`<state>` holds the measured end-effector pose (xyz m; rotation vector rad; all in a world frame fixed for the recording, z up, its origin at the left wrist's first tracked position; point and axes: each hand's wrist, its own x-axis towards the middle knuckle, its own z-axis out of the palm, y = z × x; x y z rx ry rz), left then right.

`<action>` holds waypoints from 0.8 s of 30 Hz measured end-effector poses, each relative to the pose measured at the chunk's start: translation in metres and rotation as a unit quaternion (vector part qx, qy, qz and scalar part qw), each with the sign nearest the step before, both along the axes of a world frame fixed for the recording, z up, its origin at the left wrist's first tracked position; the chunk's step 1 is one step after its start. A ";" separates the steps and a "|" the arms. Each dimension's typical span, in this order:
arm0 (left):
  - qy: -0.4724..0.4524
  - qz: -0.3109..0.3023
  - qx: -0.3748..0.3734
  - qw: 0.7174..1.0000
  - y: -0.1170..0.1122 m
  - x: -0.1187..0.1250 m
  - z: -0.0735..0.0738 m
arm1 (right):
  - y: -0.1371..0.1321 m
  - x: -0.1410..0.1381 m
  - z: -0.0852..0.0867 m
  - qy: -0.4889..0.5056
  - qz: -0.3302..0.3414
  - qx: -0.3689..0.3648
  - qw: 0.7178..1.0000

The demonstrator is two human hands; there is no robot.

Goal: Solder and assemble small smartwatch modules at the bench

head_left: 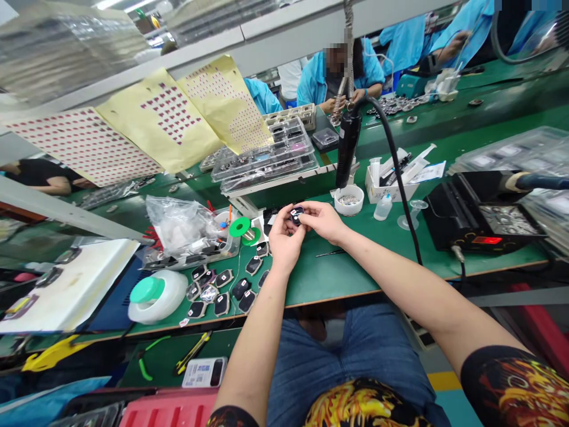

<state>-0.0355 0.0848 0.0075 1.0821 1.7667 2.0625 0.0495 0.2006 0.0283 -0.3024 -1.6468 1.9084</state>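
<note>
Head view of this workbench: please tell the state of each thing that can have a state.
left hand: pinching the small black device
right hand: pinching the same device
black handheld tool: hanging upright, not held
bench unit display: lit red
white bowl: holding small metal parts
tape roll: lying flat

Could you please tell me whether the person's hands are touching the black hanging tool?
No, the left hand and right hand hold a small dark device, and the black hanging tool hangs clear of them.
</note>
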 end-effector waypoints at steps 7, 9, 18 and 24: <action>0.007 0.009 -0.001 1.000 -0.001 0.002 0.004 | 0.000 0.001 -0.001 0.004 0.019 -0.009 1.000; 0.008 0.009 -0.002 1.000 -0.001 0.002 0.004 | -0.001 0.001 -0.001 0.004 0.020 -0.009 1.000; -0.002 0.010 -0.003 1.000 0.000 0.001 0.002 | 0.000 0.002 0.000 0.004 0.019 -0.012 1.000; -0.006 0.006 0.006 1.000 0.000 0.001 0.000 | -0.001 0.002 0.002 0.001 0.011 -0.003 1.000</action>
